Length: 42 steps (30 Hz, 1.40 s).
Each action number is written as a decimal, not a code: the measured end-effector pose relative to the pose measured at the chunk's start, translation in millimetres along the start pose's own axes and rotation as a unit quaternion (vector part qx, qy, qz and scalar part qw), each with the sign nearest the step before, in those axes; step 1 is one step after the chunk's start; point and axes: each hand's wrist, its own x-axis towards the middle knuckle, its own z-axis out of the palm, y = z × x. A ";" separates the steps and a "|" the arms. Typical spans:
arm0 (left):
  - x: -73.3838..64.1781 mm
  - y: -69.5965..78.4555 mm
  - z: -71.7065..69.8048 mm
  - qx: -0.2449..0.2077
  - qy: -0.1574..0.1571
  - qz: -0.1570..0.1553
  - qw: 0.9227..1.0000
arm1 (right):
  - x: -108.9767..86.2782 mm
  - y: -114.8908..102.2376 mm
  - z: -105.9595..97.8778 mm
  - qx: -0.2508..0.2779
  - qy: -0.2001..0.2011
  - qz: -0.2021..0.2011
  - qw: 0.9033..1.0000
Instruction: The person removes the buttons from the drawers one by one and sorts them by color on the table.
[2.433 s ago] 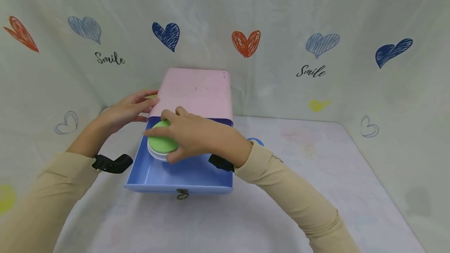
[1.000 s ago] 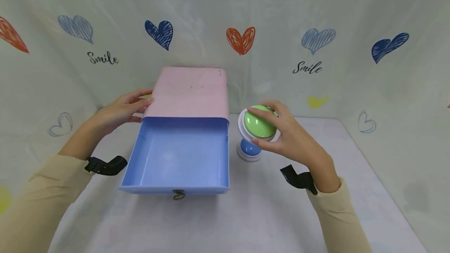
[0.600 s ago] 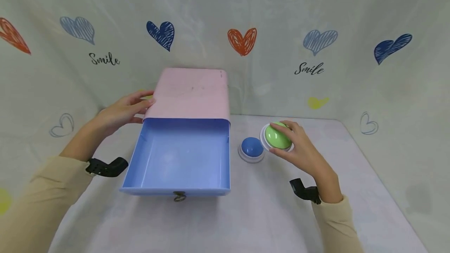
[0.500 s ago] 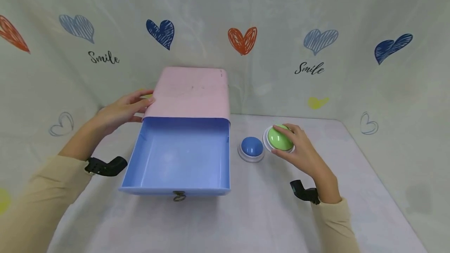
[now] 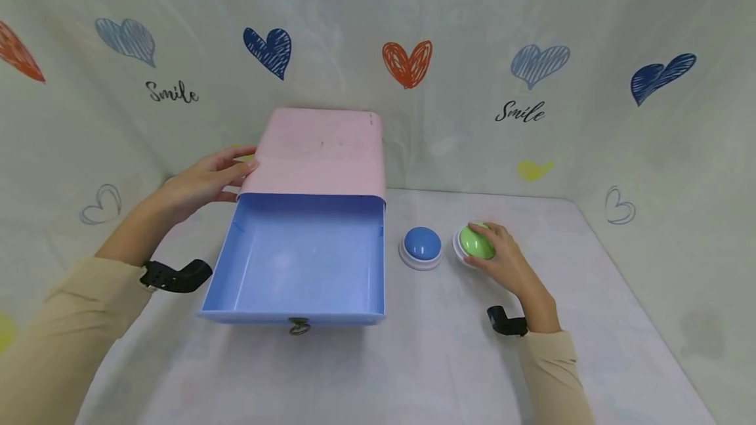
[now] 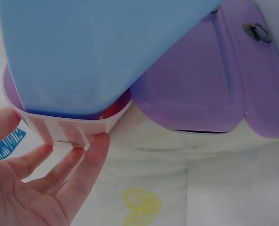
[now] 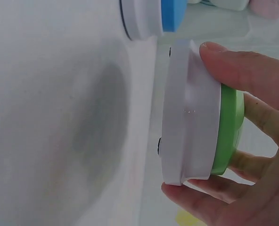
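Observation:
My right hand (image 5: 502, 254) grips a buzzer button with a green dome (image 5: 476, 243) and a white base. In the right wrist view thumb and fingers reach round the white base (image 7: 191, 113), and the base hangs over the table with its shadow below. A second buzzer button, blue-domed (image 5: 422, 244), sits on the table to its left. My left hand (image 5: 203, 182) touches the left side of a pink drawer cabinet (image 5: 319, 149), its fingers (image 6: 78, 181) fairly straight against the wall. The cabinet's blue drawer (image 5: 307, 261) is pulled out, with nothing in it.
A metal ring pull (image 5: 299, 326) hangs on the blue drawer's front. Purple drawer fronts (image 6: 191, 84) show below the blue one in the left wrist view. A pale curtain (image 5: 461, 84) with printed hearts stands behind the white-covered table (image 5: 437, 359).
My right hand has taken the green buzzer button out of the blue drawer and carried it right, past the blue one, then lower toward the table. My left hand has stayed at the cabinet.

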 end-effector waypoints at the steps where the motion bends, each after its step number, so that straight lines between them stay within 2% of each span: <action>1: -0.5 0.0 0.1 0.001 0.003 -0.002 1.000 | 0.9 3.1 1.8 0.001 -0.003 0.003 1.000; 19: 0.6 -0.4 -0.6 -0.003 0.005 -0.003 1.000 | 7.6 29.9 15.6 -0.005 -0.047 0.040 0.998; 26: -1.1 0.5 1.8 -0.005 0.004 -0.002 1.000 | 5.1 30.1 15.8 0.008 -0.064 0.050 0.997; 32: -0.9 -0.2 2.5 -0.005 -0.001 0.006 1.000 | 3.1 29.9 14.8 -0.008 -0.074 0.051 0.996; 42: -4.1 0.0 2.7 -0.005 0.004 -0.001 1.000 | 2.2 28.0 13.0 -0.019 -0.081 0.048 0.995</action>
